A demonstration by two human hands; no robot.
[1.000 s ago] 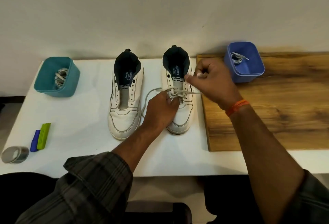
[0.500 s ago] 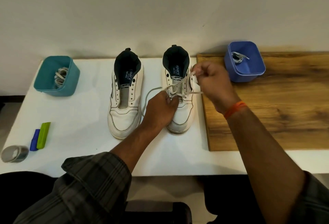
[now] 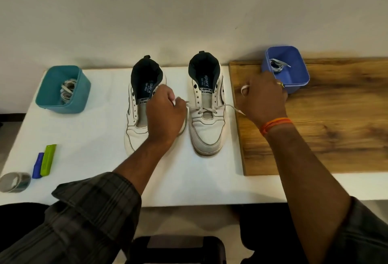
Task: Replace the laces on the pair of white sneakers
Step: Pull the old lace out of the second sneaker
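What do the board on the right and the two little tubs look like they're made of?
The board looks like wood or a wood-print laminate: brown grain with dark streaks and a smooth, low sheen. The teal tub and blue tub look like moulded plastic: uniform colour, rounded corners, thin walls, a semi-matt surface.

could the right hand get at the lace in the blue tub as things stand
Probably yes: the right hand sits just beside the open-topped blue tub, nothing between, but its fingers already hold the shoe's lace.
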